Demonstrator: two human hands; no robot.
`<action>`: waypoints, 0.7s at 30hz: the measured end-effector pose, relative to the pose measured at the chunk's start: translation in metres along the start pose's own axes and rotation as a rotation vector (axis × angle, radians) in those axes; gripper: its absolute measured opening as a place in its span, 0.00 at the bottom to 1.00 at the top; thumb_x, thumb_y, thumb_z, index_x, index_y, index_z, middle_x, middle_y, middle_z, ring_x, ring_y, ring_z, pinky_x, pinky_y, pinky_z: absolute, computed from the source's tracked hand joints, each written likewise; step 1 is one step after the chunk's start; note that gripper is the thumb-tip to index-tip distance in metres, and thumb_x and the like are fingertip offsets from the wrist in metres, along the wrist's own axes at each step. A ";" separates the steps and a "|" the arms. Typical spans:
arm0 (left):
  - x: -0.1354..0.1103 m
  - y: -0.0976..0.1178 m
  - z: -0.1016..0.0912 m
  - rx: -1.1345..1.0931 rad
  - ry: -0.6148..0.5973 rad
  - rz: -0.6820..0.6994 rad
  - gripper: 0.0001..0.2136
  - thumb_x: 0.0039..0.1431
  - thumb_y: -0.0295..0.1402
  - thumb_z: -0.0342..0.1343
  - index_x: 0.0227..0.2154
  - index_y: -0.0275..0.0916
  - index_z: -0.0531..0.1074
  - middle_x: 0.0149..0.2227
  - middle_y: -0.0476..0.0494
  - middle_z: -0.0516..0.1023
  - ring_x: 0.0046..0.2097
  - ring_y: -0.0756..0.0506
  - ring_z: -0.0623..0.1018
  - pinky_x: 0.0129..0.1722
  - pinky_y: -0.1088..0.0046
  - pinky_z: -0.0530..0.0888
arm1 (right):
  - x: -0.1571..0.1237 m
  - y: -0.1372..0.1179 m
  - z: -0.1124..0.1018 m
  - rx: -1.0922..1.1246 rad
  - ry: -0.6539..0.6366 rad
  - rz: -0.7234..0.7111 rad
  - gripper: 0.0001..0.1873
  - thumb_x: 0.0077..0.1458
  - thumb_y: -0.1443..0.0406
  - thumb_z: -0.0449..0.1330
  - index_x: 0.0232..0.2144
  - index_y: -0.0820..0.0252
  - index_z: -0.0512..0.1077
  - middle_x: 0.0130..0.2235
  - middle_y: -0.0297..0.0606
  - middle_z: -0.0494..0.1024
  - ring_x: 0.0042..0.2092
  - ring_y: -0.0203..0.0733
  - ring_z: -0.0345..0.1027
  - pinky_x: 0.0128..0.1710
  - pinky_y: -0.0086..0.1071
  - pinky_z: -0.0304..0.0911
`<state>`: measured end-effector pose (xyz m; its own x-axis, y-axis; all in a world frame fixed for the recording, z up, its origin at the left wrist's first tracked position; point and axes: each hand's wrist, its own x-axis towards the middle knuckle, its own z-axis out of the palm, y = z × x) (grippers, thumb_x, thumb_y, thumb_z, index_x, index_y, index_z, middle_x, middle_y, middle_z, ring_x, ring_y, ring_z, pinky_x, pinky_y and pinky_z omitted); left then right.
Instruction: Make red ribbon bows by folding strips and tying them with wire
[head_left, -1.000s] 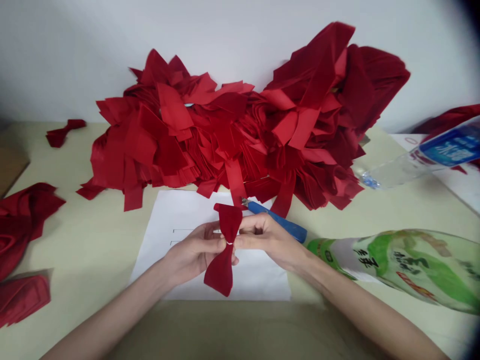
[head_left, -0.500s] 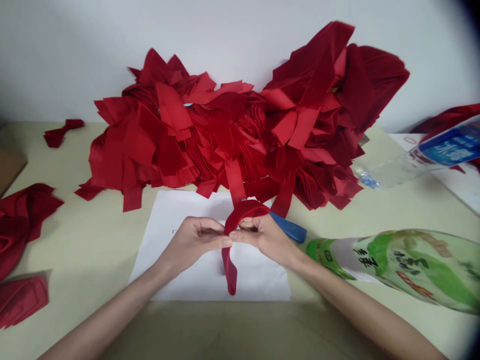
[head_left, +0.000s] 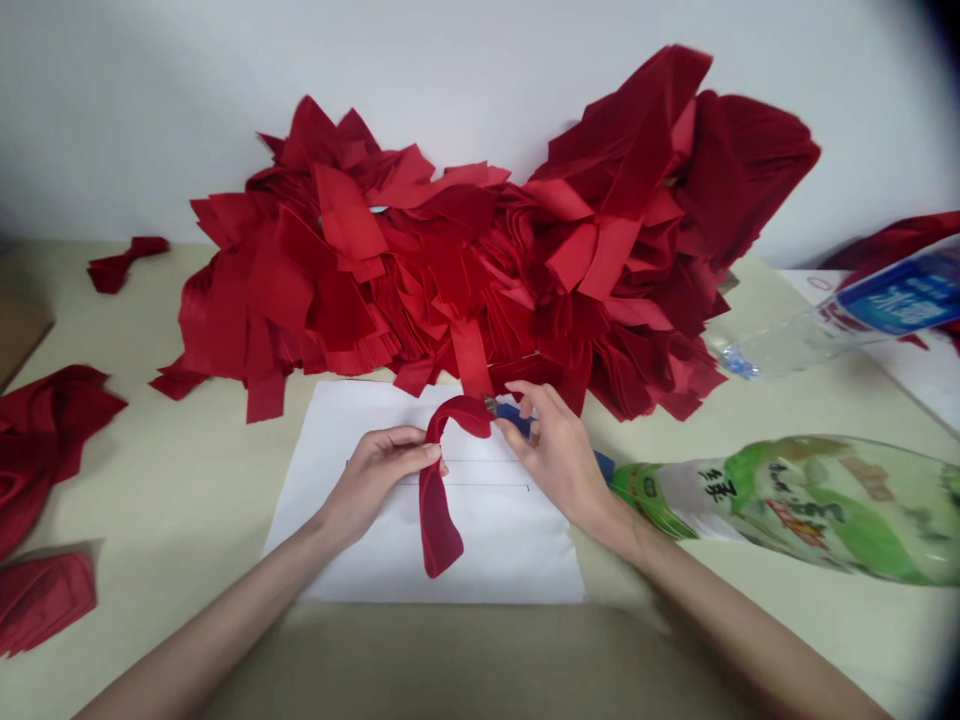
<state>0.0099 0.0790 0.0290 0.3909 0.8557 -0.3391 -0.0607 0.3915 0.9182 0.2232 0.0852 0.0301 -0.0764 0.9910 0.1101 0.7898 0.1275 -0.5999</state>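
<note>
Near the middle, my left hand (head_left: 386,470) pinches a strip of dark red velvet ribbon (head_left: 441,530) between thumb and fingers. The ribbon arches over at the top, and its lower end hangs down. To its right, my right hand (head_left: 553,440) has thumb and index finger apart, off the ribbon. Right by those fingers lies a blue-handled tool (head_left: 512,415) with a small metal tip; my hand hides part of it and its exact kind is unclear. Under both hands is a white paper sheet (head_left: 517,560) with thin drawn lines.
Behind the paper, a large heap of red ribbon strips (head_left: 420,270) leans toward the wall. More red pieces (head_left: 45,440) lie at the left. On the right lie a green-labelled plastic bottle (head_left: 810,510) and a clear bottle with a blue label (head_left: 892,295).
My right hand has let go of the ribbon and moved right and up to the blue-handled tool. My left hand, still pinching the ribbon, has shifted slightly left.
</note>
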 end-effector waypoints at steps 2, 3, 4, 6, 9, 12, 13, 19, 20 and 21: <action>0.000 0.000 0.001 0.000 0.005 -0.005 0.09 0.55 0.34 0.57 0.24 0.35 0.75 0.28 0.43 0.76 0.34 0.46 0.73 0.40 0.69 0.66 | 0.001 0.001 -0.001 -0.227 -0.014 0.002 0.19 0.55 0.64 0.54 0.49 0.63 0.66 0.40 0.42 0.66 0.33 0.40 0.66 0.29 0.34 0.62; 0.000 0.001 0.001 -0.008 0.008 -0.009 0.09 0.55 0.34 0.57 0.24 0.35 0.75 0.28 0.43 0.76 0.34 0.46 0.73 0.40 0.69 0.66 | 0.001 0.001 -0.002 -0.319 -0.037 0.001 0.18 0.55 0.64 0.54 0.48 0.62 0.68 0.41 0.43 0.66 0.31 0.41 0.66 0.28 0.35 0.62; 0.000 0.001 0.001 -0.020 0.010 -0.015 0.09 0.55 0.34 0.57 0.24 0.35 0.74 0.28 0.43 0.76 0.34 0.46 0.73 0.40 0.69 0.66 | 0.001 0.001 -0.002 -0.389 -0.058 -0.008 0.16 0.56 0.64 0.53 0.47 0.62 0.69 0.41 0.43 0.67 0.30 0.40 0.66 0.27 0.36 0.62; 0.000 0.002 0.001 -0.068 0.013 -0.023 0.09 0.55 0.34 0.57 0.23 0.35 0.74 0.28 0.43 0.76 0.33 0.47 0.73 0.39 0.70 0.66 | 0.000 0.001 -0.002 -0.455 -0.074 -0.065 0.16 0.57 0.64 0.51 0.46 0.61 0.69 0.42 0.44 0.67 0.30 0.41 0.66 0.26 0.36 0.63; 0.002 0.001 -0.002 -0.170 0.014 -0.041 0.09 0.56 0.34 0.56 0.24 0.35 0.74 0.28 0.44 0.75 0.33 0.47 0.72 0.37 0.71 0.66 | -0.003 0.004 0.001 -0.407 -0.032 -0.219 0.15 0.56 0.66 0.52 0.46 0.63 0.67 0.42 0.45 0.66 0.39 0.47 0.66 0.37 0.40 0.65; 0.004 0.000 -0.005 -0.215 0.006 -0.051 0.10 0.56 0.35 0.56 0.24 0.34 0.74 0.29 0.43 0.74 0.34 0.47 0.72 0.37 0.71 0.66 | -0.008 0.011 0.002 -0.239 0.048 -0.266 0.14 0.57 0.65 0.51 0.46 0.63 0.63 0.45 0.48 0.63 0.45 0.49 0.64 0.44 0.44 0.63; 0.004 0.000 -0.006 -0.221 0.002 -0.051 0.10 0.56 0.35 0.56 0.24 0.34 0.74 0.29 0.42 0.74 0.34 0.47 0.72 0.37 0.70 0.67 | -0.009 0.013 0.002 -0.163 0.071 -0.266 0.14 0.57 0.65 0.51 0.47 0.62 0.61 0.47 0.49 0.63 0.46 0.48 0.63 0.44 0.43 0.64; 0.004 -0.001 -0.009 -0.280 -0.002 -0.075 0.09 0.56 0.34 0.55 0.25 0.35 0.73 0.28 0.44 0.74 0.34 0.47 0.72 0.37 0.71 0.67 | -0.019 0.013 -0.005 0.268 0.035 -0.350 0.16 0.58 0.64 0.53 0.48 0.56 0.57 0.44 0.43 0.72 0.45 0.44 0.68 0.43 0.40 0.64; 0.004 0.000 -0.009 -0.278 0.001 -0.076 0.09 0.56 0.34 0.55 0.25 0.35 0.73 0.28 0.44 0.74 0.34 0.47 0.72 0.37 0.71 0.67 | -0.021 0.011 -0.007 0.328 0.007 -0.348 0.16 0.58 0.64 0.54 0.48 0.56 0.58 0.43 0.42 0.72 0.43 0.43 0.69 0.42 0.38 0.64; 0.004 0.000 -0.008 -0.271 0.005 -0.072 0.08 0.56 0.34 0.56 0.25 0.34 0.73 0.28 0.44 0.74 0.34 0.48 0.72 0.37 0.71 0.67 | -0.021 0.008 -0.010 0.385 -0.036 -0.340 0.16 0.57 0.64 0.55 0.47 0.56 0.59 0.43 0.41 0.73 0.43 0.42 0.69 0.41 0.37 0.65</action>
<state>0.0038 0.0852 0.0254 0.3987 0.8238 -0.4030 -0.2770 0.5271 0.8034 0.2372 0.0647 0.0312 -0.3164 0.8909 0.3259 0.4363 0.4418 -0.7839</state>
